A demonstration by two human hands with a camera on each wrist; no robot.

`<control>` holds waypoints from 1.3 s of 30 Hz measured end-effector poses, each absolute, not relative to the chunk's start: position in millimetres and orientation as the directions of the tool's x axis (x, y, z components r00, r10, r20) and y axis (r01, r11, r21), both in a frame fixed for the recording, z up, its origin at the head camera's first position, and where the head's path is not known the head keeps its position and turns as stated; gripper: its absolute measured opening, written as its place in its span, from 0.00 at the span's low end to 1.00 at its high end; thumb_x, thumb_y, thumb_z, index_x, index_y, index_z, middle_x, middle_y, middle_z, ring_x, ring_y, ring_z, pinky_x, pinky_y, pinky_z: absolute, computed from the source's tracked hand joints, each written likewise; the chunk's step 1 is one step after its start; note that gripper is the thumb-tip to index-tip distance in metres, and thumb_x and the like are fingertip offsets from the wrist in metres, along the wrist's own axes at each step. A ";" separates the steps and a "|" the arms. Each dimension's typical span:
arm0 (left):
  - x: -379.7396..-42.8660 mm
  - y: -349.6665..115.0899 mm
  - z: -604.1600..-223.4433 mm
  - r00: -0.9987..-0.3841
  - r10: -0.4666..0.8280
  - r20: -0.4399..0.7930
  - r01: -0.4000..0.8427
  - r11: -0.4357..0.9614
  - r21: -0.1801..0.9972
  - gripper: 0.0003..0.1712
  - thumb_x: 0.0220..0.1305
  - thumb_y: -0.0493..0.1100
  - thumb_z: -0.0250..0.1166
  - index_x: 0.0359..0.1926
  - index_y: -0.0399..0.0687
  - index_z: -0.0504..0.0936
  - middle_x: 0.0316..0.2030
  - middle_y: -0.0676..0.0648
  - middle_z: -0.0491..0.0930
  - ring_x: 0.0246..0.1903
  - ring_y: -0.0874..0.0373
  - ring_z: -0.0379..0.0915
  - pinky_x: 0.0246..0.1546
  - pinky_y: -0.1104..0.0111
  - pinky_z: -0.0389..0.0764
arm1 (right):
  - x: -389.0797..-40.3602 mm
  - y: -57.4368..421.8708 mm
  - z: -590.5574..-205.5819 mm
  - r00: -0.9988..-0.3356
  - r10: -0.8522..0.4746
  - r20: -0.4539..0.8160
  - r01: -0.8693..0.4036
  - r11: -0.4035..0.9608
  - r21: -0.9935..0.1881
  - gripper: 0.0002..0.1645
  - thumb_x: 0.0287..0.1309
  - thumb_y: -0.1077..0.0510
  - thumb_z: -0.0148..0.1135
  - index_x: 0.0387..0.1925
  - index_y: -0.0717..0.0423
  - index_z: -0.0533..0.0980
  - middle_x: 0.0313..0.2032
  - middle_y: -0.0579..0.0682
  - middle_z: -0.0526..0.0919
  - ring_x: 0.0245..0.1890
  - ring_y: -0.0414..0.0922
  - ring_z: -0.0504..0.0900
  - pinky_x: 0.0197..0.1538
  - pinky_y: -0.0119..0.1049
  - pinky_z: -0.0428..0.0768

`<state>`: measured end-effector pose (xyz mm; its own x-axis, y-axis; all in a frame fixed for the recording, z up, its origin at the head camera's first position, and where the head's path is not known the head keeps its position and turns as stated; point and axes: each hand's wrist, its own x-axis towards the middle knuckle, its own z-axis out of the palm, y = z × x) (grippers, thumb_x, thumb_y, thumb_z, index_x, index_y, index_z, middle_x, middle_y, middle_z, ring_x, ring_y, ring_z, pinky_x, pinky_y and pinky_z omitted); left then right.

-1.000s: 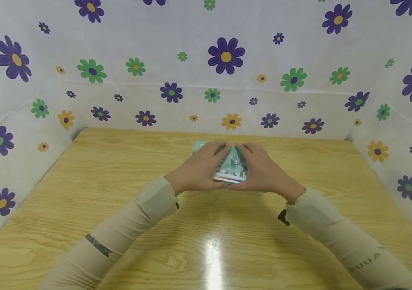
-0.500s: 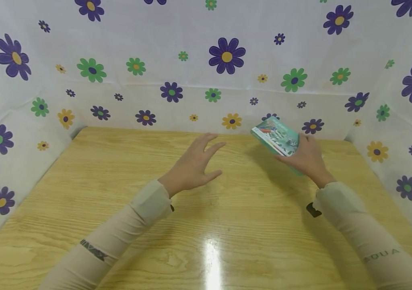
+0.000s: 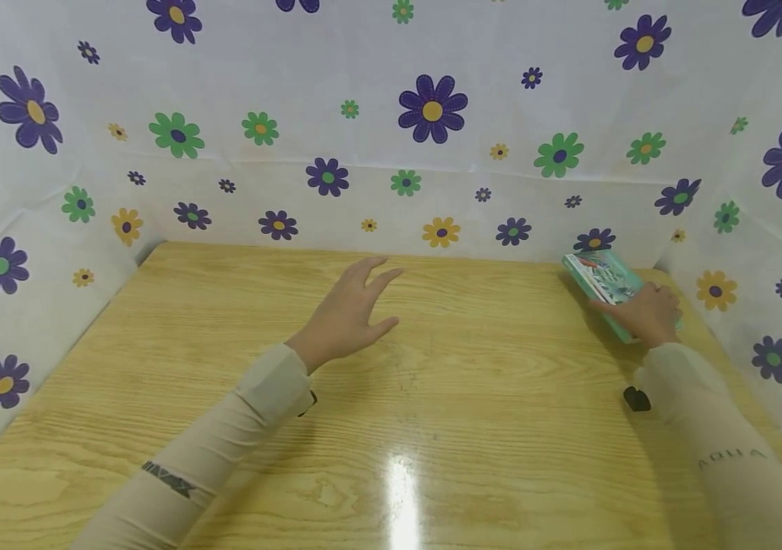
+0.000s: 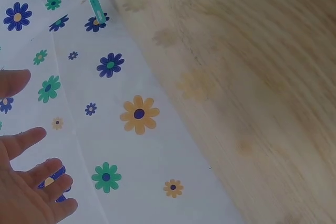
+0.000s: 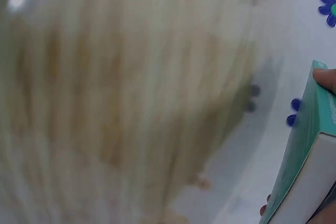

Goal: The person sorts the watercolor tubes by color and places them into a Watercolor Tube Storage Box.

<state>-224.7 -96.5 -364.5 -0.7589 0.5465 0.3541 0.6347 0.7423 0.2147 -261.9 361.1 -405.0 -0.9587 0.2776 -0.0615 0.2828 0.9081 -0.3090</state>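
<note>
At the far right of the head view, my right hand (image 3: pixel 651 315) grips a thick teal book (image 3: pixel 607 276) with a colourful illustrated cover. The thumb lies along the book's near-left side, and the fingers go over its right part. Tilted, the book shows its teal spine and pale page edges in the right wrist view, with a thumb (image 5: pixel 326 78) pressed on it. My left hand (image 3: pixel 343 315) hovers over the middle of the table with fingers spread and nothing in it. In the left wrist view its fingers (image 4: pixel 50 174) are spread apart, and the book's edge (image 4: pixel 94 1) shows at the top.
A glossy wood-grain table (image 3: pixel 391 412) stretches beneath both hands, with a bright light reflection near the front. White cloth (image 3: pixel 363 76) printed with purple, green and yellow flowers hangs behind it and along both sides.
Both hands held the book at the table's middle; then the left let go and drew back slightly left. My right hand has carried the book to the far right, lower than half a second ago.
</note>
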 end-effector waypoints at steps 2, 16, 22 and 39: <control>-224.7 -97.0 -364.9 -0.761 0.544 0.353 0.632 0.746 0.212 0.38 0.58 0.51 0.65 0.67 0.46 0.63 0.67 0.38 0.58 0.67 0.42 0.54 0.68 0.51 0.59 | -261.5 366.7 -407.5 -0.944 0.318 -0.087 0.329 0.891 -0.313 0.69 0.49 0.26 0.55 0.62 0.85 0.46 0.56 0.84 0.56 0.55 0.74 0.57 0.52 0.66 0.62; -225.4 -96.9 -364.2 -0.776 0.532 0.339 0.613 0.762 0.209 0.38 0.58 0.50 0.66 0.67 0.45 0.63 0.67 0.37 0.58 0.66 0.42 0.55 0.68 0.51 0.59 | -256.4 379.2 -409.6 -0.852 0.347 -0.393 0.472 0.833 -0.288 0.76 0.49 0.28 0.56 0.66 0.67 0.17 0.61 0.87 0.32 0.64 0.79 0.37 0.61 0.73 0.48; -228.7 -96.1 -362.8 -0.786 0.523 0.330 0.602 0.769 0.214 0.39 0.58 0.51 0.65 0.67 0.45 0.62 0.67 0.37 0.58 0.67 0.41 0.55 0.68 0.51 0.58 | -258.2 375.8 -401.3 -0.897 0.307 -0.319 0.401 0.870 -0.287 0.79 0.44 0.20 0.53 0.67 0.62 0.16 0.60 0.89 0.33 0.61 0.82 0.41 0.57 0.75 0.49; -240.9 -98.4 -340.6 -0.823 0.402 0.402 0.521 0.816 0.250 0.40 0.63 0.54 0.60 0.71 0.51 0.55 0.67 0.38 0.59 0.67 0.43 0.54 0.69 0.49 0.53 | -239.1 242.6 -312.1 -0.941 -0.066 0.331 -0.166 0.944 -0.284 0.54 0.54 0.35 0.58 0.73 0.51 0.45 0.72 0.64 0.46 0.71 0.64 0.44 0.66 0.69 0.45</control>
<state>-240.9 -98.4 -340.6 -0.8225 0.4019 0.4024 0.5212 0.8158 0.2505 -239.1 242.6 -312.1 -0.9413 -0.0657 0.3312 -0.1657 0.9445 -0.2837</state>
